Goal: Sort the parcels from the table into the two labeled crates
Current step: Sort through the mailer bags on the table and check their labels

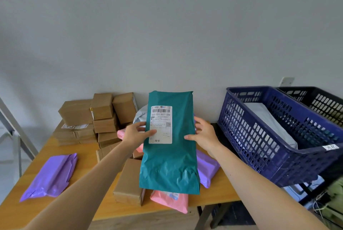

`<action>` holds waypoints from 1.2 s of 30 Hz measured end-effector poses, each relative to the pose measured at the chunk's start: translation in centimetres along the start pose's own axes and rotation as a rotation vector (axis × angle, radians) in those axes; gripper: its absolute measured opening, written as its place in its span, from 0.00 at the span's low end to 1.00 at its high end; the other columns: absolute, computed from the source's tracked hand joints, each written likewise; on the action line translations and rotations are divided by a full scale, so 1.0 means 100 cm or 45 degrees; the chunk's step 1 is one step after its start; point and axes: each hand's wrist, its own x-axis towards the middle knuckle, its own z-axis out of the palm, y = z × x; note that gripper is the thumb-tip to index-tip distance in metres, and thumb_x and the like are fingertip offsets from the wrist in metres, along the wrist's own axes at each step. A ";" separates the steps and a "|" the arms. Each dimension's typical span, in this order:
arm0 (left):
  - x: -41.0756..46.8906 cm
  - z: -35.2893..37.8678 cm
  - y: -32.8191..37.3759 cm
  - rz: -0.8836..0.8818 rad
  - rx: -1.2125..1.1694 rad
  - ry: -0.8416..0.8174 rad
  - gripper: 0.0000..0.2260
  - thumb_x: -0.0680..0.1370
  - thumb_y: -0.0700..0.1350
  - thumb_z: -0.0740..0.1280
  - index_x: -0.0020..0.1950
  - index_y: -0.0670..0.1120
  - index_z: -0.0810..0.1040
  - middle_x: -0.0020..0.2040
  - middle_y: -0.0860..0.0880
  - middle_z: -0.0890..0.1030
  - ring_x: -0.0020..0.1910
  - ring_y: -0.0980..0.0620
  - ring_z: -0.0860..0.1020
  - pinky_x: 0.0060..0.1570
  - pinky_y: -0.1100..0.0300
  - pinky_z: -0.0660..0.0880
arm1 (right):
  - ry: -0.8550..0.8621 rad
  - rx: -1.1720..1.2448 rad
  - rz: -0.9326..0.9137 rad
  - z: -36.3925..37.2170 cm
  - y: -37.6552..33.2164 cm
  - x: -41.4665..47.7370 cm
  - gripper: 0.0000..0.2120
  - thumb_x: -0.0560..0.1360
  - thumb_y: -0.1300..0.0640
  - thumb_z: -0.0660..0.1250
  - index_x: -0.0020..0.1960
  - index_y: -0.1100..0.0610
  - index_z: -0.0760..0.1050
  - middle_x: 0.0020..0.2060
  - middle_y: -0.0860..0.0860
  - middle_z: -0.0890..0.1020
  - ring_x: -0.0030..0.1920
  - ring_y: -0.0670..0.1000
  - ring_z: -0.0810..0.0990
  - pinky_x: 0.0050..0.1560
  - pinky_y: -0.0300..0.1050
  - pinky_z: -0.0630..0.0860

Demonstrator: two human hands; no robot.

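A long teal mailer bag (169,164) with a white shipping label stands upright in the air above the wooden table (26,205), label facing me. My left hand (136,133) pinches its left edge, thumb on the label. My right hand (205,134) holds its right edge, thumb on the front and fingers behind. To the right stands a blue crate (289,157) holding a grey-white parcel (269,120), and behind it a black crate (323,101). Brown cardboard boxes (89,116) are stacked at the table's back left.
A purple mailer (52,175) lies on the table at the left, another purple mailer (207,168) behind the teal bag. A pink mailer (170,202) and a brown box (129,181) sit near the front edge. A metal frame (16,129) leans at far left.
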 end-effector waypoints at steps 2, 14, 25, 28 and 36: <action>0.002 -0.004 0.005 0.019 -0.023 0.004 0.24 0.71 0.45 0.76 0.65 0.46 0.74 0.53 0.48 0.80 0.52 0.47 0.81 0.51 0.46 0.80 | 0.021 0.023 -0.010 0.002 -0.005 0.003 0.38 0.64 0.70 0.77 0.70 0.53 0.70 0.60 0.52 0.77 0.59 0.51 0.76 0.50 0.37 0.74; 0.014 0.005 0.050 0.196 -0.059 -0.099 0.14 0.69 0.46 0.77 0.48 0.56 0.76 0.48 0.51 0.83 0.47 0.51 0.83 0.46 0.51 0.82 | 0.149 0.256 -0.069 -0.023 -0.021 -0.004 0.40 0.65 0.69 0.78 0.72 0.53 0.68 0.63 0.48 0.77 0.58 0.45 0.78 0.56 0.39 0.76; -0.019 0.128 0.089 0.284 -0.018 -0.270 0.22 0.70 0.43 0.77 0.61 0.44 0.76 0.52 0.45 0.82 0.50 0.44 0.82 0.49 0.46 0.80 | 0.396 0.327 0.008 -0.141 0.005 -0.046 0.40 0.64 0.69 0.79 0.72 0.54 0.68 0.63 0.51 0.78 0.61 0.52 0.78 0.58 0.49 0.79; -0.036 0.180 0.098 0.289 -0.043 -0.316 0.21 0.69 0.40 0.77 0.60 0.43 0.76 0.52 0.45 0.82 0.49 0.48 0.83 0.46 0.51 0.81 | 0.450 0.339 0.025 -0.190 0.017 -0.067 0.42 0.64 0.69 0.79 0.73 0.53 0.65 0.64 0.53 0.77 0.64 0.55 0.75 0.64 0.57 0.74; -0.089 0.326 0.117 0.307 -0.025 -0.442 0.17 0.69 0.40 0.77 0.55 0.47 0.78 0.49 0.45 0.84 0.47 0.47 0.83 0.47 0.50 0.81 | 0.550 0.346 -0.011 -0.332 0.056 -0.124 0.35 0.65 0.70 0.78 0.65 0.47 0.70 0.54 0.45 0.80 0.51 0.42 0.81 0.44 0.38 0.79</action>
